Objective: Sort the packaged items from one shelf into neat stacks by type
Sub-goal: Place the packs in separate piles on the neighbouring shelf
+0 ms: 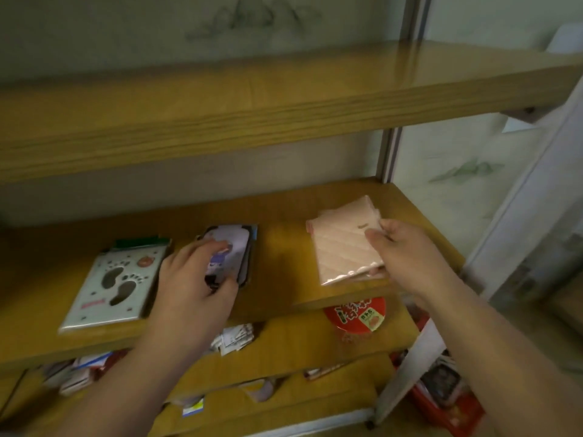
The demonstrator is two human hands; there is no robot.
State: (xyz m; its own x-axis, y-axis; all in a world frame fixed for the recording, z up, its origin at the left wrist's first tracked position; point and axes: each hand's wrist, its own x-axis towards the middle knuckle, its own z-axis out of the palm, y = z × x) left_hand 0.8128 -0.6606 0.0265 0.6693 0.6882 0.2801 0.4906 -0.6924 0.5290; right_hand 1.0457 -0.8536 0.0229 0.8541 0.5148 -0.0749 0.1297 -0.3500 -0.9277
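Observation:
Three piles lie on the middle wooden shelf (277, 247). At the left is a grey-white flat pack with footprint cut-outs (113, 279), resting on other packs. In the middle sits a stack of purple-and-white cartoon packs (235, 239); my left hand (195, 279) lies over it, with fingers on top and the thumb at its near edge. At the right lies a stack of pale pink quilted packs (344, 244). My right hand (407, 250) pinches the right edge of that stack's top pack.
An upper shelf board (284, 99) overhangs the work area. Lower shelves hold loose packets (233, 337) and a red round tub (356, 313). A red basket of goods (448, 395) stands on the floor at the right, beside the metal upright (410, 367).

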